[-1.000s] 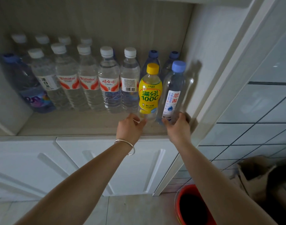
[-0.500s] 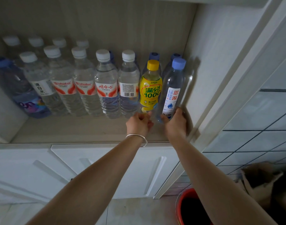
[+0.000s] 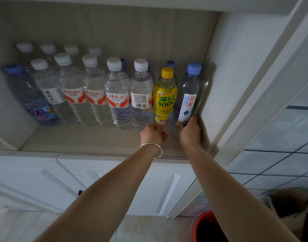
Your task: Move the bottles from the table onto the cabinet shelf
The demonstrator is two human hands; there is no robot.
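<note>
A yellow-capped yellow bottle (image 3: pixel 165 95) stands on the cabinet shelf (image 3: pixel 83 138), and my left hand (image 3: pixel 153 133) grips its base. Right of it a clear bottle with a blue cap (image 3: pixel 189 95) stands against the shelf's right wall, my right hand (image 3: pixel 189 131) gripping its lower part. Both bottles look upright at the right end of the front row. The bottoms of both are hidden behind my hands.
Several clear water bottles with white caps (image 3: pixel 117 95) fill the shelf to the left, in two rows, with a blue-capped bottle (image 3: pixel 27 95) at the far left. Closed white cabinet doors (image 3: pixel 45 180) lie below. A red bucket (image 3: pixel 209 227) stands on the floor at lower right.
Both hands have pushed the yellow bottle and the blue-capped bottle further into the shelf, into line with the front row. The view has moved closer.
</note>
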